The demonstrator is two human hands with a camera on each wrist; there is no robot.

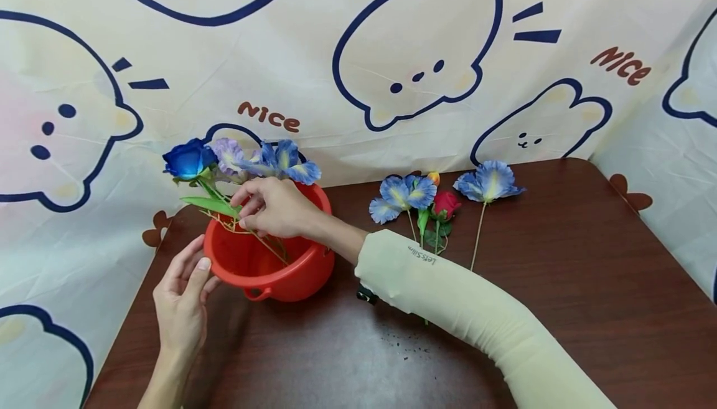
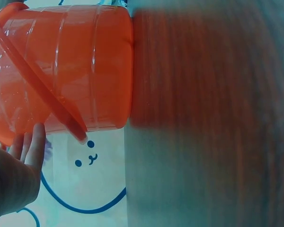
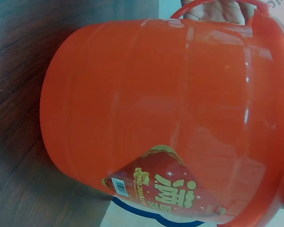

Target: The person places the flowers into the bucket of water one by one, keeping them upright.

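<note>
Right hand (image 1: 274, 206) pinches blue rose (image 1: 189, 160) by its stem, bloom beyond fingertips, probably light, bendy-stemmed, petals easily crushed, so grip stem only; left hand (image 1: 182, 300), fingers straight, touches red bucket's (image 1: 307, 279) side.

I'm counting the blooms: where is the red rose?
In the head view, the red rose lies right of the red bucket, just left of the rightmost blue flower.

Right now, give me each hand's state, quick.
Left hand: open, touching the bucket.
Right hand: closed, holding a flower stem.
</note>
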